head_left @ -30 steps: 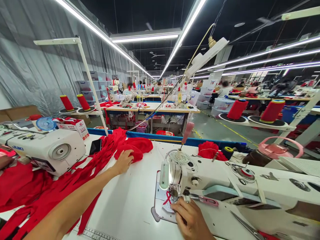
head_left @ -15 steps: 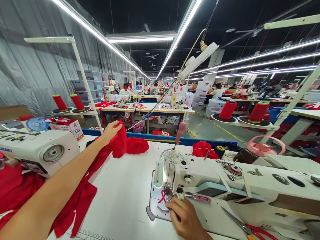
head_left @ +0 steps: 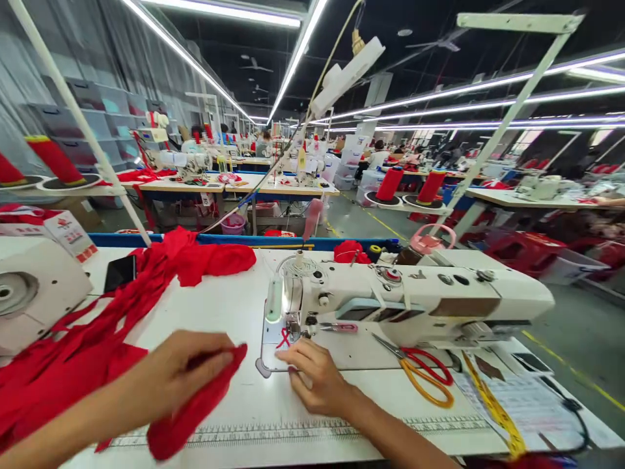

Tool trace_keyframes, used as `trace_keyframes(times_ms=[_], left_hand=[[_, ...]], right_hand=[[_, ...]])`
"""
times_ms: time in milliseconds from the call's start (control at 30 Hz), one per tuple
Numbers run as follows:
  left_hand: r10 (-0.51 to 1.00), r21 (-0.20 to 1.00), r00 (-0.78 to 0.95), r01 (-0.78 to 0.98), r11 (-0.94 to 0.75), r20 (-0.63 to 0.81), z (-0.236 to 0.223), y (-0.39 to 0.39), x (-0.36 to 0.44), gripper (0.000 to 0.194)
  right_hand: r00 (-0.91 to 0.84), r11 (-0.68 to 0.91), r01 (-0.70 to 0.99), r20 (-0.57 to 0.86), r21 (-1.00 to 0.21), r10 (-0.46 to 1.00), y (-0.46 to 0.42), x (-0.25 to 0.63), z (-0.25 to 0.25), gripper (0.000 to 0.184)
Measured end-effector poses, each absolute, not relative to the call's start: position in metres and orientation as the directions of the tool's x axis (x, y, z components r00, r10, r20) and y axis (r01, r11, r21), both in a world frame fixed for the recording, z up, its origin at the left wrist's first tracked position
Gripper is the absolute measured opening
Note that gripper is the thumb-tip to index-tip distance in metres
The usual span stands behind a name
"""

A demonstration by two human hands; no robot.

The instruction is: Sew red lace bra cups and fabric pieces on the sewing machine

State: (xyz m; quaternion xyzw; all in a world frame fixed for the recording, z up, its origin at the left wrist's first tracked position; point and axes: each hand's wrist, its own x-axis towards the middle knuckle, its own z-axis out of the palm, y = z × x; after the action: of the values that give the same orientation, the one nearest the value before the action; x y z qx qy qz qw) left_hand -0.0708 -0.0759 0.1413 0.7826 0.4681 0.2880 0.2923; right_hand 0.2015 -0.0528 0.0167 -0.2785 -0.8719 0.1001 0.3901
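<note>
Currently, in the head view, the left hand point(head_left: 188, 368) is holding a red cloth piece point(head_left: 195, 417) above the table point(head_left: 229, 312), its fingers closing on the upper edge while the rest is hanging below the palm. The right hand point(head_left: 317, 381) is resting beside the needle area of a white sewing machine point(head_left: 459, 277), its fingers bending and its fingertips reaching towards a small crossed red ribbon point(head_left: 285, 337); whether they are gripping anything, I cannot tell. A heap of red cloth point(head_left: 102, 352) is spreading across the left side, with a dark phone point(head_left: 120, 273) lying just beside it. Pink-handled snips point(head_left: 339, 327) are lying close to the machine, scissors point(head_left: 406, 360) are lying further right, and a printed ruler scale point(head_left: 273, 431) is running along the near edge.
</note>
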Motion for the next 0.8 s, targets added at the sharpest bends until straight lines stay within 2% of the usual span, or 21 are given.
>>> trace_keyframes(times_ms=[33,67,100,133,167,233,300,367,433,467,500,533,567,633,700,800], left_hand=[[0.872,0.741,0.485,0.561,-0.369,0.067,0.128,-0.090,-0.064,0.033],[0.849,0.760,0.527,0.540,-0.361,0.029,0.115,-0.102,-0.058,0.036],[0.827,0.782,0.563,0.523,-0.340,-0.017,0.104,-0.111,-0.053,0.038],[0.824,0.797,0.565,0.514,-0.316,-0.038,0.095,-0.117,-0.049,0.039],[0.824,0.811,0.564,0.507,-0.292,-0.055,0.088,-0.121,-0.047,0.041],[0.827,0.825,0.556,0.503,-0.256,-0.083,0.080,-0.119,-0.047,0.045],[0.827,0.820,0.557,0.506,-0.267,-0.074,0.077,-0.109,-0.050,0.045],[0.818,0.767,0.575,0.535,-0.355,-0.022,0.072,-0.094,-0.054,0.041],[0.799,0.655,0.593,0.566,-0.500,0.098,0.061,-0.077,-0.052,0.034],[0.777,0.581,0.601,0.570,-0.581,0.187,0.053,-0.069,-0.049,0.031],[0.743,0.500,0.609,0.568,-0.654,0.279,0.042,-0.061,-0.045,0.028],[0.694,0.415,0.621,0.558,-0.718,0.365,0.030,-0.055,-0.039,0.025],[0.644,0.335,0.634,0.550,-0.765,0.429,0.018,-0.050,-0.034,0.024],[0.562,0.207,0.668,0.537,-0.818,0.487,-0.005,-0.043,-0.023,0.025],[0.524,0.133,0.701,0.533,-0.836,0.485,-0.022,-0.041,-0.015,0.028],[0.525,0.103,0.704,0.549,-0.829,0.478,-0.033,-0.042,-0.011,0.028]], right_hand=[[-0.551,0.778,0.343,0.558,-0.526,0.620,-0.066,0.196,0.025,0.046],[-0.582,0.690,0.262,0.460,-0.675,0.671,-0.080,0.189,0.032,0.060],[-0.616,0.541,0.195,0.327,-0.818,0.716,-0.094,0.181,0.038,0.069],[-0.653,0.331,0.132,0.169,-0.934,0.738,-0.107,0.174,0.042,0.071],[-0.691,0.111,0.083,0.023,-0.990,0.722,-0.118,0.168,0.042,0.067],[-0.722,-0.226,0.000,-0.156,-0.974,0.674,-0.132,0.160,0.038,0.057],[-0.705,-0.335,-0.077,-0.186,-0.939,0.684,-0.135,0.160,0.031,0.057],[-0.692,-0.254,-0.067,-0.138,-0.965,0.708,-0.127,0.167,0.026,0.055],[-0.620,0.038,0.080,-0.020,-0.996,0.784,-0.110,0.180,0.023,0.047],[-0.544,0.223,0.211,0.075,-0.952,0.836,-0.100,0.186,0.021,0.042],[-0.447,0.368,0.359,0.188,-0.858,0.875,-0.089,0.193,0.018,0.036],[-0.353,0.444,0.489,0.296,-0.750,0.888,-0.079,0.199,0.014,0.031],[-0.288,0.470,0.583,0.372,-0.663,0.882,-0.068,0.205,0.009,0.028],[-0.259,0.481,0.658,0.426,-0.579,0.867,-0.052,0.214,-0.001,0.031],[-0.336,0.533,0.666,0.429,-0.522,0.839,-0.044,0.221,-0.011,0.043],[-0.490,0.633,0.680,0.412,-0.371,0.768,-0.043,0.229,-0.020,0.058]])
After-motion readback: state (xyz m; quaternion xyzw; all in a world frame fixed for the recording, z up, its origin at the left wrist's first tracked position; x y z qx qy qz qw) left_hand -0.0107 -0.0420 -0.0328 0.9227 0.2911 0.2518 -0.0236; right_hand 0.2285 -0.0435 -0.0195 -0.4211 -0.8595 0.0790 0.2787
